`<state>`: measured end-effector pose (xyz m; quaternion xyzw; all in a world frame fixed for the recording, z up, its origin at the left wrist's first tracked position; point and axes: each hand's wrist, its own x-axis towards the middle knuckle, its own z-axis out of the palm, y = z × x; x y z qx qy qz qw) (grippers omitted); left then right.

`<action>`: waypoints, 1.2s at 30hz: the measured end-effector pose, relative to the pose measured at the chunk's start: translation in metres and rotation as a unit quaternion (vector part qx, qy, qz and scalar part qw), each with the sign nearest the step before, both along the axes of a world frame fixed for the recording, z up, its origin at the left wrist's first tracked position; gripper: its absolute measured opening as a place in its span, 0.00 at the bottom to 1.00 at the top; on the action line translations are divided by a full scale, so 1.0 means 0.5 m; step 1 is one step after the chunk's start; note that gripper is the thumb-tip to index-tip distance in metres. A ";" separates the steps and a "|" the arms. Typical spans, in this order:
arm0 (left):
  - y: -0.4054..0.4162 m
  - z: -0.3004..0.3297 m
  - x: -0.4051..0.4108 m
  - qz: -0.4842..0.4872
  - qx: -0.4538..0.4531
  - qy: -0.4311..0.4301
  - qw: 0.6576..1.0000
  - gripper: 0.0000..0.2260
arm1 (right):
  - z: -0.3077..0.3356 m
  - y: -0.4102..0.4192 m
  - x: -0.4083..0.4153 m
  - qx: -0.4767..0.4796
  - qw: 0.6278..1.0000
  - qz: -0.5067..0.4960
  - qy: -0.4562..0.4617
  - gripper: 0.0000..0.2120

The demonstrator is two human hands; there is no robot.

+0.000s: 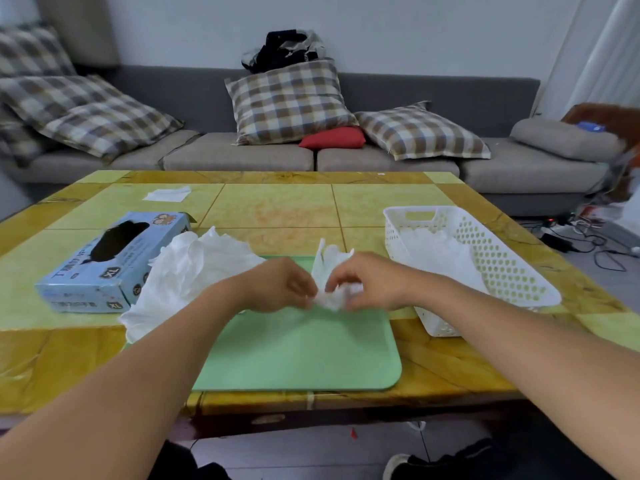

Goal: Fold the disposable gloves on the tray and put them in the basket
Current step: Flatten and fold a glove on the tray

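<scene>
A thin clear-white disposable glove [330, 271] is held just above the far part of the green tray [311, 355]. My left hand [280, 285] pinches its lower left part and my right hand [367, 282] pinches its lower right part, with the glove's fingers sticking up between them. A loose heap of more white gloves [188, 271] lies over the tray's left edge. The white perforated basket [491, 268] stands to the right of the tray and has several gloves inside.
A light blue glove box [110, 261] lies at the left on the yellow-green tiled table [277, 209]. A white tissue [168, 194] lies at the far left. A grey sofa with checked cushions stands behind the table. Cables run over the floor at the right.
</scene>
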<state>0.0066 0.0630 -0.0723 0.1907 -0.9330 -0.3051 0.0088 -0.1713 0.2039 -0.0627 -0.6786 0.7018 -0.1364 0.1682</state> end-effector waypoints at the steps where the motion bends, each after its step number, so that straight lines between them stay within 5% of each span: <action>1: -0.002 -0.009 0.005 -0.036 -0.004 -0.036 0.999 0.06 | -0.005 0.005 0.000 0.063 0.998 0.021 0.001 0.14; 7: -0.001 -0.004 0.017 -0.103 0.004 -0.080 0.991 0.06 | 0.008 0.015 0.003 0.194 0.972 0.084 -0.104 0.12; 13: 0.031 -0.010 0.007 -0.091 -0.062 -0.083 0.990 0.25 | 0.009 0.015 0.021 0.195 0.978 0.045 -0.063 0.16; 19: 0.061 -0.019 -0.014 -0.169 -0.101 -0.114 0.974 0.07 | -0.009 0.004 0.056 0.194 0.978 0.068 0.042 0.06; 24: 0.074 0.002 -0.002 -0.183 -0.043 -0.212 0.959 0.09 | 0.021 0.014 0.063 0.304 0.944 0.050 -0.117 0.06; 30: 0.043 0.010 -0.009 -0.055 -0.128 -0.060 0.988 0.14 | 0.017 -0.026 -0.005 0.007 0.988 -0.151 0.007 0.09; 32: 0.045 -0.002 -0.016 -0.025 -0.158 -0.041 0.986 0.21 | -0.005 -0.038 -0.012 0.019 0.978 -0.205 0.030 0.12; 36: 0.065 -0.025 -0.028 -0.049 -0.176 -0.164 0.969 0.43 | -0.036 -0.060 -0.002 0.044 0.960 -0.273 0.041 0.22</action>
